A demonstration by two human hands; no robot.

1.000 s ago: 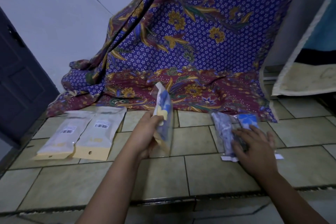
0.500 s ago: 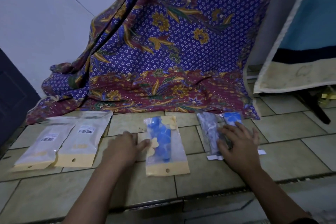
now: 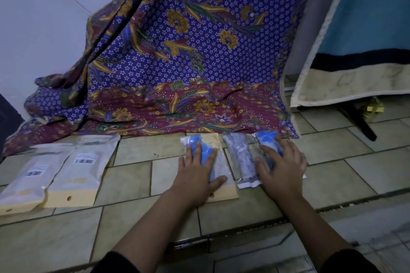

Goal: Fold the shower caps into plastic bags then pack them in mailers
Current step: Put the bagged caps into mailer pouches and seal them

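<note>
No readable words, brands or numbers anywhere.
- Left mailer (image 3: pixel 22 184): white barcode sticker (image 3: pixel 36 171) mid-face. Bars visible but smeared, print lines above too blurred to read.
- Second mailer (image 3: pixel 88 175), just beside first: second barcode sticker (image 3: pixel 85 159) on upper half. Black bars fairly clear, small text line above bars illegible.
- Faint orange mark (image 3: pixel 76 180) below second barcode sticker, letters or logo, cannot tell.
- Fainter orange smudge (image 3: pixel 24 191) low on left mailer, unreadable.

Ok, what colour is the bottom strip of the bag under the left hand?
Pale yellow strip, seen best in the head view, just below the left hand.
</note>
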